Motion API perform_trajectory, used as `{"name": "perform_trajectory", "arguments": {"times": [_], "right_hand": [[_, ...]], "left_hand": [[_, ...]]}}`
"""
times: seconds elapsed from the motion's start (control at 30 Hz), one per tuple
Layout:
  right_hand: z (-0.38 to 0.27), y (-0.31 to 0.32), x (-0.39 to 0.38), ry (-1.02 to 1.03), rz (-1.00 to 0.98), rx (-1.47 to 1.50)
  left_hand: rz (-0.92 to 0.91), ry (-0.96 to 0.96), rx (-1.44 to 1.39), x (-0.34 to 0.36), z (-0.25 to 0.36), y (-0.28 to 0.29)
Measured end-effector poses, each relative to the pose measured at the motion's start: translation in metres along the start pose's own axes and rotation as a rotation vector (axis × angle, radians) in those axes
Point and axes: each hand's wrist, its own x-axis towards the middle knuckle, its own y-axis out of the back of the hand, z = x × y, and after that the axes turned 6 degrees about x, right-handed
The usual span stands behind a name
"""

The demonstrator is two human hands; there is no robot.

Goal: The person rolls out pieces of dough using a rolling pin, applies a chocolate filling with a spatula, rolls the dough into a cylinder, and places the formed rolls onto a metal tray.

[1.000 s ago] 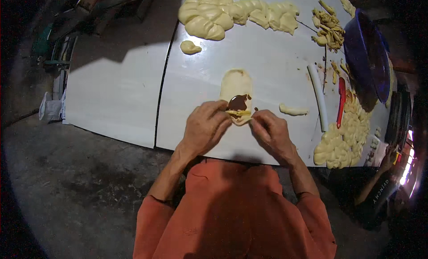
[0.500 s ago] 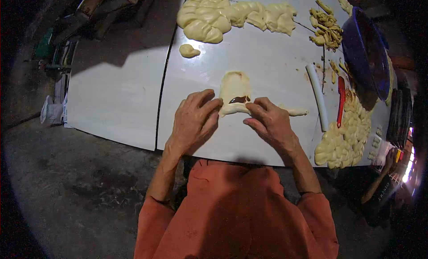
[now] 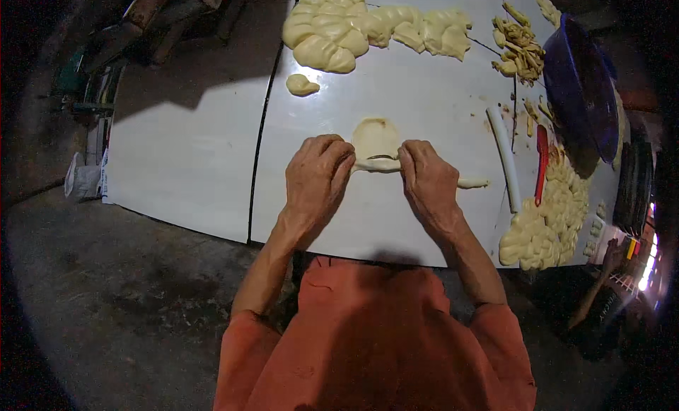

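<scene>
A flattened piece of pale dough (image 3: 375,138) lies on the white table in front of me, its near edge folded into a roll. A thin strip of dark brown filling (image 3: 382,156) shows just behind that fold. My left hand (image 3: 316,174) pinches the roll's left end between thumb and fingers. At the other end, my right hand (image 3: 430,176) grips the dough the same way; its fingertips partly hide that end. Beyond the right hand, a slim dough stick (image 3: 472,183) pokes out, partly covered by the hand.
Dough masses (image 3: 325,40) spread at the back, with a small lump (image 3: 302,85) nearer. To the right lie a white rod (image 3: 503,156), a red-handled tool (image 3: 542,163), many dough pieces (image 3: 544,231), yellowish strips (image 3: 520,47) and a dark blue basin (image 3: 576,93). A co-worker's arm (image 3: 596,291) shows far right.
The dough's near edge has been rolled farther over, covering most of the dark filling. Both hands have shifted slightly up and out to the roll's ends, with fingers more closed.
</scene>
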Motion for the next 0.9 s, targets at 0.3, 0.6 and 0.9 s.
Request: {"name": "perform_trajectory", "arguments": {"times": [0.3, 0.6, 0.9], "right_hand": [[0.006, 0.0, 0.0, 0.152, -0.046, 0.197], [-0.002, -0.007, 0.007, -0.133, 0.095, 0.341], [0.012, -0.005, 0.005, 0.21, 0.038, 0.124]], "left_hand": [[-0.128, -0.274, 0.054, -0.005, -0.01, -0.007], [-0.117, -0.276, 0.051, -0.003, -0.013, -0.008], [-0.211, -0.306, 0.093, 0.007, -0.013, 0.0]]}}
